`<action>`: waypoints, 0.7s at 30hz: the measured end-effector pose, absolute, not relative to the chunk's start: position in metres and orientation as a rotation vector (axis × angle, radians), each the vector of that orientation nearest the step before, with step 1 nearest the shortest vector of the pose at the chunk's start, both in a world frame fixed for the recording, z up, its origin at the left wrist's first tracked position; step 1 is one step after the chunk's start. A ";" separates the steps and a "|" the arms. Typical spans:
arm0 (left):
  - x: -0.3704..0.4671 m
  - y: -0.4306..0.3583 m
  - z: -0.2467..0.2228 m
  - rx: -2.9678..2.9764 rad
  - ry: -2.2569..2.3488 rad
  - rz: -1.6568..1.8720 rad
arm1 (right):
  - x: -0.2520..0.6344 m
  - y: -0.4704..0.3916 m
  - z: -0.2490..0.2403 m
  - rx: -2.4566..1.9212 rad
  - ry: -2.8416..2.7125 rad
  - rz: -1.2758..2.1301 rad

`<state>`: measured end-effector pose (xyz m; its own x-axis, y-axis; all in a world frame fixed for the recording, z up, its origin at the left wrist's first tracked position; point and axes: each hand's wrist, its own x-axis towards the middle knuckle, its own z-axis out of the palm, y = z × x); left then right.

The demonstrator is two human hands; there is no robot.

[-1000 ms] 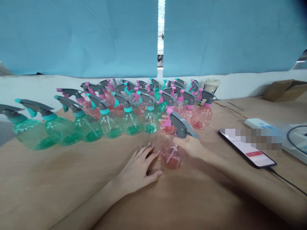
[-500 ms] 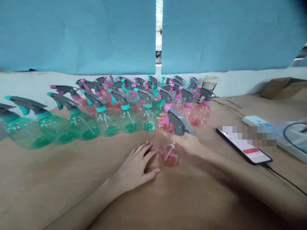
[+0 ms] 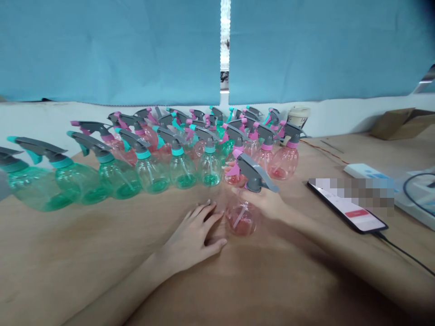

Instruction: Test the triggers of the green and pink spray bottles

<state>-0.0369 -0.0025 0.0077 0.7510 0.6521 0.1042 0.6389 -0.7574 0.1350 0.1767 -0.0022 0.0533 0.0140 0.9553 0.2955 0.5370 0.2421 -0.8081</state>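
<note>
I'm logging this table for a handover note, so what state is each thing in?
Left hand: open, resting on the table.
Right hand: closed around the front pink bottle.
Front pink bottle: held, sprayer head fitted.
Front green bottles: standing in a row.
Phone: screen lit, cable plugged in.
Cardboard box: seems open.

The pink spray bottle (image 3: 242,218) partly hides the right hand (image 3: 268,202).
</note>
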 end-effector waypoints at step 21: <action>-0.037 -0.001 0.006 2.858 1.049 0.223 | 0.176 -0.003 0.060 -1.303 -1.657 0.592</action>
<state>-0.0372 -0.0011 0.0062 0.7536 0.6487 0.1060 0.6356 -0.7603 0.1337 0.1755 -0.0028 0.0605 -0.0209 0.9318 0.3624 0.4912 0.3253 -0.8080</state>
